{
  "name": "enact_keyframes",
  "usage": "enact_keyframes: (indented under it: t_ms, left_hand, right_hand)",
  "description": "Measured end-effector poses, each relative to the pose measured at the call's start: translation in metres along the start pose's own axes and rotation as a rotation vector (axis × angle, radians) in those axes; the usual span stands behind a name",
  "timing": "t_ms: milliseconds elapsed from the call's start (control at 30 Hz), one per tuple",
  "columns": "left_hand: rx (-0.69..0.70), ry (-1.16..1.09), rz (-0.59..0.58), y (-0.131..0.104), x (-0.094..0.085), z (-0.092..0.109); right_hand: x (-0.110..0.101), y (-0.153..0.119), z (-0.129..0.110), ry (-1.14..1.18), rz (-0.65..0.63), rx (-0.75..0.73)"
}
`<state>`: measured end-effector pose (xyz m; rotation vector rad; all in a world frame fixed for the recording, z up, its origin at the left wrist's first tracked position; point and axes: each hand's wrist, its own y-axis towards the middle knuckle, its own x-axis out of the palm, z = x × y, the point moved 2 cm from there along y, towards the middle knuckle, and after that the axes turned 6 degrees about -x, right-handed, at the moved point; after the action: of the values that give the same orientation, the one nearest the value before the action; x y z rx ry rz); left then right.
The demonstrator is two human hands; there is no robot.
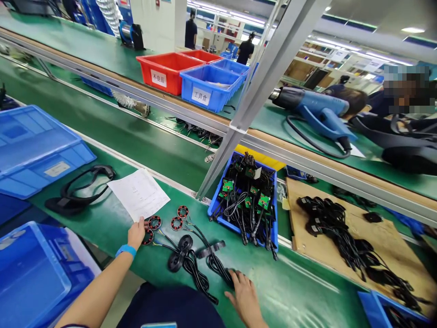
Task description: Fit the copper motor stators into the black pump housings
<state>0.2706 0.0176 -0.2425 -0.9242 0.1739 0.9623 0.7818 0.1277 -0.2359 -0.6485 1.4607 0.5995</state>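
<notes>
My left hand point(137, 233) is at the red-and-black ring coils point(154, 222) on the green bench, beside the lower edge of a white paper sheet point(139, 193); its fingertips are partly hidden by the coils. Two more ring coils point(182, 211) lie just to the right. Thin wires run from the coils to black round housings point(185, 243) and bundled black cables point(196, 273). My right hand point(243, 291) rests with fingers spread at the end of the second black cable bundle point(218, 269), touching the bench beside it.
A blue bin point(213, 212) of cables with green circuit boards stands ahead. Black goggle-like frames point(80, 193) and blue crates point(37, 150) are at left. A slanted metal post point(252, 91) crosses the view. Brown board point(297, 228) holds black cables; people stand beyond.
</notes>
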Motion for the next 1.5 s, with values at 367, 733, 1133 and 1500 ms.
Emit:
enact_keyframes:
  t_ms: [367, 733, 1133, 1500]
  left_hand:
    - [0.124, -0.379, -0.166, 0.004, 0.012, -0.003]
    - [0.08, -0.492, -0.297, -0.008, 0.024, -0.01]
    - [-0.021, -0.515, -0.288, -0.016, 0.036, -0.009]
    - [0.342, 0.092, 0.033, -0.045, 0.004, -0.023]
  right_hand:
    - [-0.01, 0.043, -0.099, 0.402, -0.269, -0.087]
    - [-0.028, 0.029, -0.084, 0.389, -0.275, 0.082]
    - [-0.015, 0.0, -0.032, 0.26, -0.095, 0.204]
    - [-0.019, 0.025, -0.045, 0.197, -0.335, 0.264]
